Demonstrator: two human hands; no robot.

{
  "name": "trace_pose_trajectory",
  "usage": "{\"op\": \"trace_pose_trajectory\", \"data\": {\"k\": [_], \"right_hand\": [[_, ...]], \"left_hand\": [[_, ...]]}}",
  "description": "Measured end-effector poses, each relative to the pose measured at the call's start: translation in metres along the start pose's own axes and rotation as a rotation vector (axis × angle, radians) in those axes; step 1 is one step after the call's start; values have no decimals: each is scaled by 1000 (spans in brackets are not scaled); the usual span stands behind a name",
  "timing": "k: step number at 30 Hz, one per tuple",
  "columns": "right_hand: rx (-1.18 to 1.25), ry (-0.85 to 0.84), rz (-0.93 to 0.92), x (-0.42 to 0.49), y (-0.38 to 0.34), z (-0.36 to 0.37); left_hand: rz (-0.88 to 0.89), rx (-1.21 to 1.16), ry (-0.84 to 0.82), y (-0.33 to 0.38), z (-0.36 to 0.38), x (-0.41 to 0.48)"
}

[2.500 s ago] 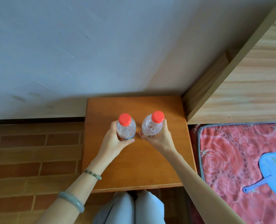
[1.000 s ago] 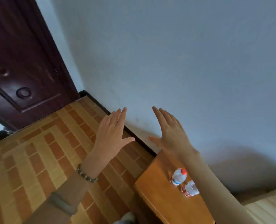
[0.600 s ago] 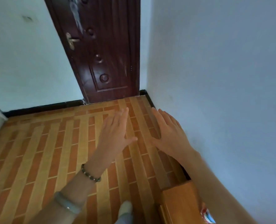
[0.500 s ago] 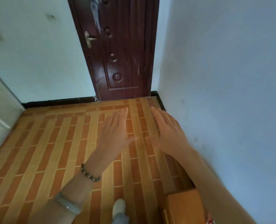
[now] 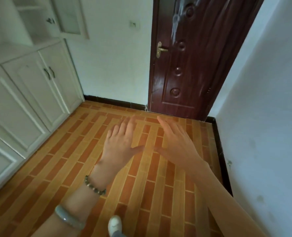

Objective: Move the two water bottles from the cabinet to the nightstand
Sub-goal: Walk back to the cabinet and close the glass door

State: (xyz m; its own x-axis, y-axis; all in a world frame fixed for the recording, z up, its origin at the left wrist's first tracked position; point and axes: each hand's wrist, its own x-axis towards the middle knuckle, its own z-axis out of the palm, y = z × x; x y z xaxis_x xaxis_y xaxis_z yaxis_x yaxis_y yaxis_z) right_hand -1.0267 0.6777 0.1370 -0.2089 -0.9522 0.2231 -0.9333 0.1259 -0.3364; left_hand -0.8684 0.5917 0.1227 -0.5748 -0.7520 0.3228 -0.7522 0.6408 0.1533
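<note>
This is a room in a home, plainly furnished. At ten o'clock stands a white built-in cabinet point(image 5: 27, 93) with panelled doors and small dark handles, open shelving above it. At one o'clock a dark brown wooden door point(image 5: 189, 65) with carved round bosses and a brass lever handle point(image 5: 160, 49) sits closed in the corner. A light switch point(image 5: 133, 24) is fixed to the white wall at twelve o'clock. The floor point(image 5: 90, 159) is laid in orange and yellow brick-pattern tiles, edged by a black skirting board point(image 5: 114, 102). A pale painted wall point(image 5: 264, 117) runs along three o'clock.
</note>
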Motion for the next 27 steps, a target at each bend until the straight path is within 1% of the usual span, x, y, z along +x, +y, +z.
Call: {"op": "trace_pose_trajectory", "data": {"k": [7, 15, 27], "right_hand": [[22, -59, -51, 110, -41, 41], [47, -72, -82, 237, -89, 78], [23, -125, -260, 399, -133, 132]], "left_hand": [[-49, 47, 5, -95, 2, 64], [-81, 87, 10, -203, 3, 143], [-202, 92, 48, -319, 29, 239]]}}
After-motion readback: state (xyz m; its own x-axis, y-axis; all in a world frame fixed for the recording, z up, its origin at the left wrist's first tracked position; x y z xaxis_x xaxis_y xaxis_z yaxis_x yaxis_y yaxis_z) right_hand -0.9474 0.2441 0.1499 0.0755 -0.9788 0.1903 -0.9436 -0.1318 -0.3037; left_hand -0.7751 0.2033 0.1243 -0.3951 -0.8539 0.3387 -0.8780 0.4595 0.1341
